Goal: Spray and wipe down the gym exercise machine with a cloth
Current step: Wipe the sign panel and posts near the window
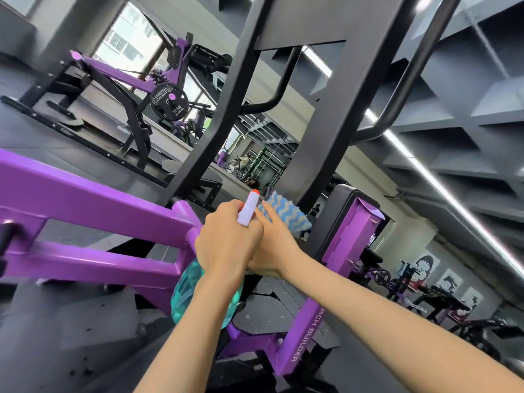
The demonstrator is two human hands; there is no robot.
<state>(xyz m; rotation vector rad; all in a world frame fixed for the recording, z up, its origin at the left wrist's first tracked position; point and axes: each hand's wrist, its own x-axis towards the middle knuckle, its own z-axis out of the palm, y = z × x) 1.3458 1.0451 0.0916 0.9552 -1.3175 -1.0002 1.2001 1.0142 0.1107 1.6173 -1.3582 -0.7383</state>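
The left hand (pixel 226 239) is curled round the neck of the spray bottle (pixel 185 290), whose white nozzle with its orange tip pokes up past the knuckles. Just beyond it, the right hand (pixel 276 245) lays a straight forefinger along the blue-and-white cloth (pixel 286 212), which sits up against the black upright (pixel 320 137) of the machine (pixel 85 194).

The two hands are crowded together, touching or nearly so. A squeeze from here would likely wet the right hand's fingers or soak the cloth rather than the frame. Mist could also drift past the upright, and the bottle's teal body hangs close to the purple frame, where it may knock as the arm swings.

The left hand covers most of the right, so it cannot be told whether the thumb and other fingers clamp the cloth or merely press it. The trigger is hidden, as is the level of liquid. Whether the cloth truly touches the upright is unclear.
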